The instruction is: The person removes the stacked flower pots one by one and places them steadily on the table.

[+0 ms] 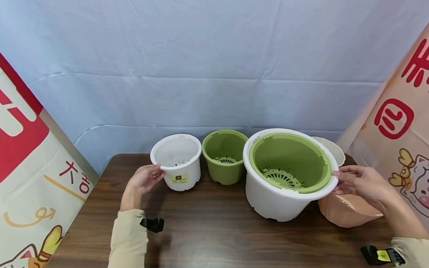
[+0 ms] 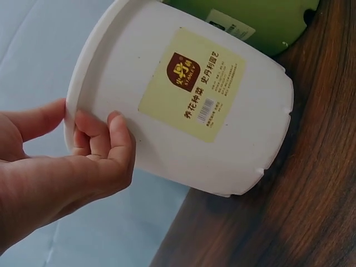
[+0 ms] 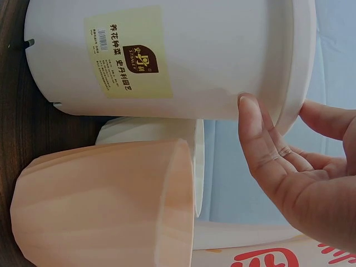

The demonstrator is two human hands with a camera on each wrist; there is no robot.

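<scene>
My left hand (image 1: 146,179) pinches the near left rim of a small white flowerpot (image 1: 182,176), thumb at the lip and fingers curled beneath it. On that pot's side is a yellow label (image 2: 192,83). At the right, my right hand (image 1: 363,184) holds the rim of a large white flowerpot (image 1: 269,199), with the thumb on the lip and fingers under it. A large green flowerpot (image 1: 288,156) sits nested inside this one. Between the two white pots stands a smaller green flowerpot (image 1: 224,172), next to the small white one.
A peach pot (image 1: 346,213) with an uneven rim stands at the right, partly behind my right hand. Behind it is a cream pot (image 1: 331,148). All stand on a dark wooden table (image 1: 211,236), before a pale blue cloth (image 1: 202,70). Printed cloths hang at both sides.
</scene>
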